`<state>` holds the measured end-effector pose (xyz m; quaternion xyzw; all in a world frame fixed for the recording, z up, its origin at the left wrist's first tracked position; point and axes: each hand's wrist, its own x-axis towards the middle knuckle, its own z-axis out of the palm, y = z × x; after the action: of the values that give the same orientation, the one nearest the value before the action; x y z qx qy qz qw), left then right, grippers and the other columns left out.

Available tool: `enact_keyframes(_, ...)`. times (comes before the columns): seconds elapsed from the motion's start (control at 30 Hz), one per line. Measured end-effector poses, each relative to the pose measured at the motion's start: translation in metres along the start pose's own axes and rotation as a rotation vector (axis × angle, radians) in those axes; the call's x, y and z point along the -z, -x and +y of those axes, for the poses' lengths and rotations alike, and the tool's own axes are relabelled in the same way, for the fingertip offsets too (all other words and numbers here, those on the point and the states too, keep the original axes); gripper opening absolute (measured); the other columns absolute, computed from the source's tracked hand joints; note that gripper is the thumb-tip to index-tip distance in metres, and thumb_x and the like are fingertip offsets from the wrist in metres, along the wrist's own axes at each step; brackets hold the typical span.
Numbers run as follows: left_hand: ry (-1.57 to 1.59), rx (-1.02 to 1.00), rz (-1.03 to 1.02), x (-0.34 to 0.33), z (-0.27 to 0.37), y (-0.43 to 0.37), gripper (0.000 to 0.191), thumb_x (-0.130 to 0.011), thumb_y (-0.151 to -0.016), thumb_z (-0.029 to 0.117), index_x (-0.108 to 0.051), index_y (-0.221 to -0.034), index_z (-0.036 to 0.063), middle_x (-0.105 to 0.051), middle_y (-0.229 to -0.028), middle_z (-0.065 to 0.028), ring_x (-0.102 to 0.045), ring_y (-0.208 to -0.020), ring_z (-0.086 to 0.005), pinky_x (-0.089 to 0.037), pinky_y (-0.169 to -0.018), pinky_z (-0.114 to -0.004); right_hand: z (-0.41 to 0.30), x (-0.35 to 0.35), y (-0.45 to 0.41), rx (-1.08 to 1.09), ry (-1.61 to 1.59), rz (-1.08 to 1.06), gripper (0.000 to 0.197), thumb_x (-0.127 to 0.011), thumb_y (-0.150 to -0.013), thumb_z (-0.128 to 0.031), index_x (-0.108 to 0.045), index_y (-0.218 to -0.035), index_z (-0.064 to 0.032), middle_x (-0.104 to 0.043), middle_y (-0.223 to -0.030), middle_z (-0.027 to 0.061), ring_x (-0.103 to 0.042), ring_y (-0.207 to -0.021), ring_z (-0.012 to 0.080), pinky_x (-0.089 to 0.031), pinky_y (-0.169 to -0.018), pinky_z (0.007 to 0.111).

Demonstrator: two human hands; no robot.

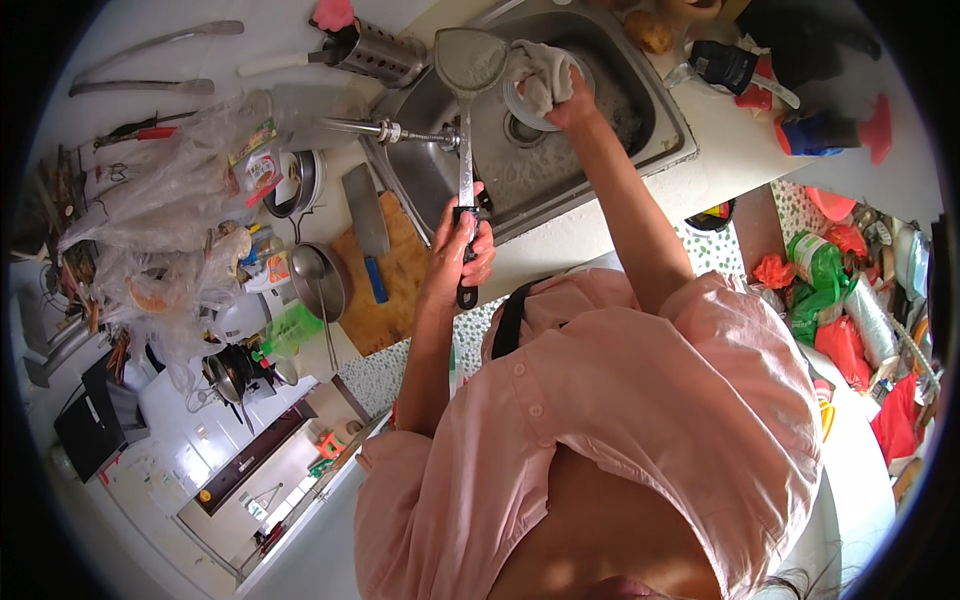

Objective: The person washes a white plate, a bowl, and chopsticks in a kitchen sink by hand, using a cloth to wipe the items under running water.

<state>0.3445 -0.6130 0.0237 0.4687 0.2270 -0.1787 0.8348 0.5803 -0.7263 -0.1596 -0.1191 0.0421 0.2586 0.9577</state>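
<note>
My left hand grips the black handle of a metal wok spatula, whose wet, soapy-looking blade points away over the sink's rim. A wadded pale cloth is in my right hand, above a round white dish in the stainless steel sink. Water drops and some suds dot the basin floor. A faucet reaches in from the left, its spout end behind the spatula's shaft.
Left of the sink, a cleaver lies on a wooden cutting board beside a saucepan holding a ladle. A perforated utensil holder lies near the sink's upper left. Potato and spray bottle are at right.
</note>
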Motion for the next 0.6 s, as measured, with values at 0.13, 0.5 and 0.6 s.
enact_keyframes(0.13,-0.250,0.010,0.103,0.005,-0.011,-0.003,0.032,-0.037,-0.096,0.029,-0.034,-0.124,0.0137,-0.036,-0.060,0.0009,-0.028,-0.039,-0.0038,-0.023,-0.033,-0.020,-0.002,-0.081,0.029,-0.066,0.221,0.183,0.030,-0.043,-0.089,-0.009,-0.049,-0.118,-0.0065,-0.058,-0.104,0.0052,-0.058,-0.085,0.0169,-0.051,-0.065,0.031)
enact_keyframes(0.5,-0.233,0.004,0.016,-0.006,-0.011,-0.013,0.025,-0.040,-0.095,0.033,-0.038,-0.109,0.0118,-0.030,-0.060,0.0022,-0.025,-0.040,-0.0042,-0.021,-0.033,-0.019,0.018,-0.106,0.034,0.084,0.404,0.315,0.019,-0.058,-0.083,-0.015,-0.060,-0.099,-0.0048,-0.062,-0.080,0.0033,-0.060,-0.066,0.0134,-0.049,-0.053,0.028)
enact_keyframes(0.6,-0.174,-0.041,0.050,-0.012,-0.015,-0.019,0.023,-0.041,-0.095,0.031,-0.038,-0.107,0.0120,-0.030,-0.058,0.0026,-0.025,-0.038,-0.0043,-0.021,-0.032,-0.019,0.029,-0.126,0.047,0.001,0.320,0.396,0.019,-0.053,-0.085,-0.010,-0.058,-0.101,-0.0021,-0.062,-0.082,0.0046,-0.060,-0.067,0.0129,-0.049,-0.055,0.028)
